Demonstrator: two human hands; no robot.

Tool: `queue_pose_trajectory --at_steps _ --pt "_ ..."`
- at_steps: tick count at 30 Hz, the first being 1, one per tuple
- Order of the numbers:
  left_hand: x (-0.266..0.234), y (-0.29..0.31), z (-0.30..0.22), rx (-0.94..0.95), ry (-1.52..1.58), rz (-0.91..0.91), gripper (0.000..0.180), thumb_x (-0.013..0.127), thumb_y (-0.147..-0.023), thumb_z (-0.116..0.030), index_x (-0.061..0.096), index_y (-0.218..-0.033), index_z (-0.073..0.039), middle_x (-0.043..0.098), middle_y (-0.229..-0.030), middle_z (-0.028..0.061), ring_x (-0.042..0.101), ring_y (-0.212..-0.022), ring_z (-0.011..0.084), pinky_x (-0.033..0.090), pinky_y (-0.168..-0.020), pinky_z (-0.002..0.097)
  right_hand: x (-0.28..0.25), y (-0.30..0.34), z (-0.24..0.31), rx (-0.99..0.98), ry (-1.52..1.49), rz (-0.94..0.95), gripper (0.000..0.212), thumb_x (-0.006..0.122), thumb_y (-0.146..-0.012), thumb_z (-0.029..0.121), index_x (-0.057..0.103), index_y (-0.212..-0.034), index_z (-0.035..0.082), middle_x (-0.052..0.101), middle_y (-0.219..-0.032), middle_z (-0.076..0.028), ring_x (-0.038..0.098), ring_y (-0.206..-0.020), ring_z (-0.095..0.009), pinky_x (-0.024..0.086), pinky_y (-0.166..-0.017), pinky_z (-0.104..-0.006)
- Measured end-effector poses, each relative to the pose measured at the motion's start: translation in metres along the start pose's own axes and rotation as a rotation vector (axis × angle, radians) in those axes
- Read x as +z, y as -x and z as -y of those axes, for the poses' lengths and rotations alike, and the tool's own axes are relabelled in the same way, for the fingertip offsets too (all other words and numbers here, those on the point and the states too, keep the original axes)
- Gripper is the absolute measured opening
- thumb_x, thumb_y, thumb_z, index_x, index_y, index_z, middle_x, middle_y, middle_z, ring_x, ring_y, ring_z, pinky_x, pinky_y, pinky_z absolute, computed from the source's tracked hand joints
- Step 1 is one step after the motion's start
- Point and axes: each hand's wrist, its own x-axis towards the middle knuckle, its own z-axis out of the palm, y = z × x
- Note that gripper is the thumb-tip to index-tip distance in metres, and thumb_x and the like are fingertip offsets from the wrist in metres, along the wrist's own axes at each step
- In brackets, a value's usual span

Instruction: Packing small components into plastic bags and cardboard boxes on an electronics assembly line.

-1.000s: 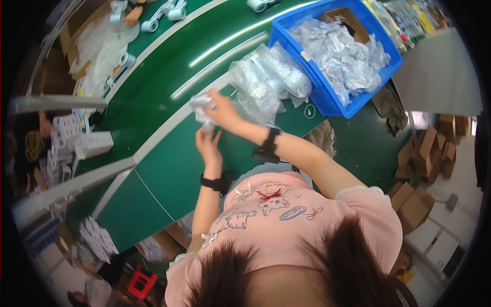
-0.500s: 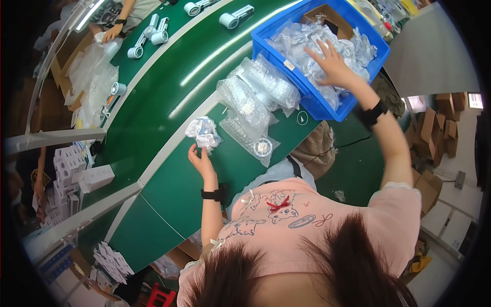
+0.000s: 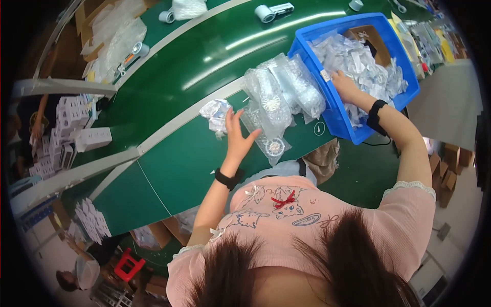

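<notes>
My left hand (image 3: 239, 138) is open, thumb and fingers apart, over the green table beside a small pile of clear plastic packets (image 3: 215, 113). Its fingertips come close to the pile; whether they touch it I cannot tell. Inside the blue bin (image 3: 341, 128), my right hand (image 3: 347, 88) reaches in by the near-left wall. Its fingers curl down among many small clear packets with white contents (image 3: 365, 71), and what they hold is hidden. Between my hands lie several bubble-wrapped handheld fans (image 3: 271, 97), one with its round grille (image 3: 274, 147) showing near the table edge.
Beyond the table's pale rail runs a shiny green conveyor (image 3: 179, 71) with a light blue fan (image 3: 273, 11) on its far side. A brown cardboard piece (image 3: 369, 38) stands in the bin. White boxes (image 3: 71, 115) are stacked left; a red stool (image 3: 129, 263) stands lower left.
My right hand has lowered from above the bin into the packets, its spread fingers now curled. The left hand has shifted to the right side of the packet pile. The whole view has shifted.
</notes>
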Motion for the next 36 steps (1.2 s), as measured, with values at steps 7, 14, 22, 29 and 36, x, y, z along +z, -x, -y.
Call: queue_pose_trajectory --at_steps 7,14,22,29,36 --pt "0.035 -0.080 0.027 -0.043 0.155 -0.070 0.060 0.066 -0.072 -0.027 0.040 -0.122 -0.004 0.034 -0.128 0.0201 0.032 -0.120 0.0348 0.028 -0.098 0.0392 0.008 -0.005 0.002 0.013 -0.065 -0.248 0.026 0.053 -0.070 0.015 0.058 -0.094 0.008 0.054 -0.088 -0.012 0.051 -0.084 -0.034 0.047 -0.069 -0.0404" --pt "0.043 -0.103 0.040 -0.155 0.322 -0.047 0.055 0.063 -0.074 -0.029 0.044 -0.118 -0.002 0.047 -0.117 0.0182 0.043 -0.112 0.0294 0.034 -0.094 0.0342 -0.007 -0.004 0.002 0.196 -0.267 -0.332 0.034 0.059 -0.067 0.018 0.059 -0.099 0.007 0.059 -0.090 -0.014 0.056 -0.083 -0.034 0.046 -0.072 -0.0381" --pt "0.043 -0.170 0.028 -0.113 0.174 0.283 0.048 0.069 -0.066 -0.037 0.059 -0.097 -0.002 0.060 -0.097 0.0147 0.056 -0.094 0.0263 0.043 -0.080 0.0328 -0.031 0.028 -0.018 0.448 -0.656 -0.419 0.047 0.065 -0.061 0.018 0.057 -0.106 0.006 0.061 -0.096 -0.017 0.058 -0.089 -0.027 0.044 -0.077 -0.0300" --pt "0.052 -0.186 0.035 0.061 -0.003 0.381 0.038 0.071 -0.063 -0.032 0.057 -0.079 -0.001 0.061 -0.083 0.0161 0.059 -0.079 0.0268 0.045 -0.069 0.0340 -0.057 0.065 -0.014 0.450 -0.774 -0.662 0.043 0.064 -0.066 0.012 0.056 -0.107 0.002 0.059 -0.098 -0.009 0.054 -0.091 -0.016 0.040 -0.081 -0.0264" --pt "0.060 -0.178 0.009 0.084 0.006 0.244 0.026 0.069 -0.064 -0.018 0.051 -0.074 -0.002 0.060 -0.074 0.0151 0.058 -0.069 0.0297 0.045 -0.064 0.0342 -0.072 0.078 -0.012 0.493 -1.081 -0.712 0.042 0.063 -0.069 0.010 0.054 -0.108 0.001 0.057 -0.098 -0.006 0.052 -0.090 -0.014 0.039 -0.080 -0.0258"
